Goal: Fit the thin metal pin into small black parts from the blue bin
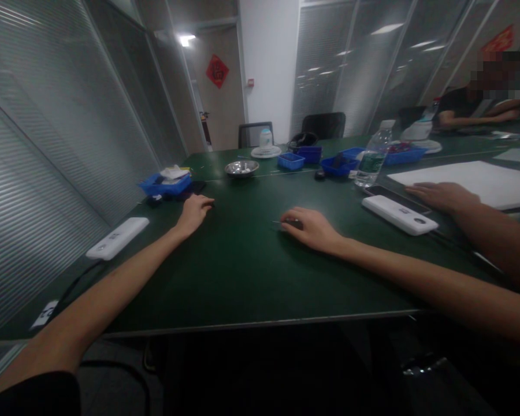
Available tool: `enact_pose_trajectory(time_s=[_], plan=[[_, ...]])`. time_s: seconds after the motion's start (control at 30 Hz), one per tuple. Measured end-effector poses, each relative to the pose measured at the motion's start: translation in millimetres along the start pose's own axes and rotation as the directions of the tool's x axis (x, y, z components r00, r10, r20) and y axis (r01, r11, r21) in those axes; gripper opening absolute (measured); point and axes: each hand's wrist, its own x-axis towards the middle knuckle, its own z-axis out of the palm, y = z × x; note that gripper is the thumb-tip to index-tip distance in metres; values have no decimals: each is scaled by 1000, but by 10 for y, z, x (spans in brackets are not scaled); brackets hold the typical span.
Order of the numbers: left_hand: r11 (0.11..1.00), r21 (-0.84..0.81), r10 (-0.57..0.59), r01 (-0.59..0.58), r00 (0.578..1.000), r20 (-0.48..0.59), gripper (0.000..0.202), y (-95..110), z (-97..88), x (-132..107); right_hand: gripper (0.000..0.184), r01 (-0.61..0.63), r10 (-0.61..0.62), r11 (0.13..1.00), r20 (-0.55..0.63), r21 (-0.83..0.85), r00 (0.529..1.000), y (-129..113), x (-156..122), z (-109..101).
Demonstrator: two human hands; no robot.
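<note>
My left hand [194, 212] rests on the dark green table [238, 266], left of the middle. Its fingers are drawn together, with a small dark bit at the tips that I cannot make out. Nearer the centre, my right hand [312, 228] lies with curled fingers, closed around a dark thing. A thin pale tip [276, 222] sticks out from it toward the left; its kind is unclear. Beyond both hands stands a shallow metal bowl [241, 169] with small pale pieces in it. Close to my left hand is a blue basket [165, 185] holding white tissue.
White power banks [118, 238] lie at left and right [398, 215], each with a cable. A water bottle [372, 156] stands near a dark phone [396, 199]. Another person's hand [444, 199] touches a white board [472, 180]. Several blue trays [291, 160] sit farther back.
</note>
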Motion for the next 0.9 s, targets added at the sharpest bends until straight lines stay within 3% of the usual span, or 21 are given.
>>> enact_pose_trajectory(time_s=[0.2, 0.4, 0.5, 0.6, 0.73, 0.9], plan=[[983, -127, -134, 130, 991, -20, 33, 55, -15, -10, 24, 20, -20, 1000, -2, -1, 1000, 8, -2, 1], [923, -344, -180, 174, 984, 15, 37, 228, -24, 5, 26, 48, -48, 999, 25, 13, 999, -19, -10, -20], [871, -475, -76, 126, 989, 124, 38, 505, -52, -18, 26, 103, -103, 994, 17, 36, 995, -22, -16, -14], [807, -586, 82, 71, 970, 230, 37, 909, -90, -89, 27, 184, -185, 982, 13, 44, 983, -30, -24, -7], [759, -652, 210, 10, 942, 260, 31, 1392, -135, -216, 28, 252, -253, 967, 36, 43, 967, -49, -37, -7], [730, -683, 262, -9, 927, 269, 29, 1616, -165, -296, 30, 301, -302, 953, 60, 31, 951, -44, -45, 4]])
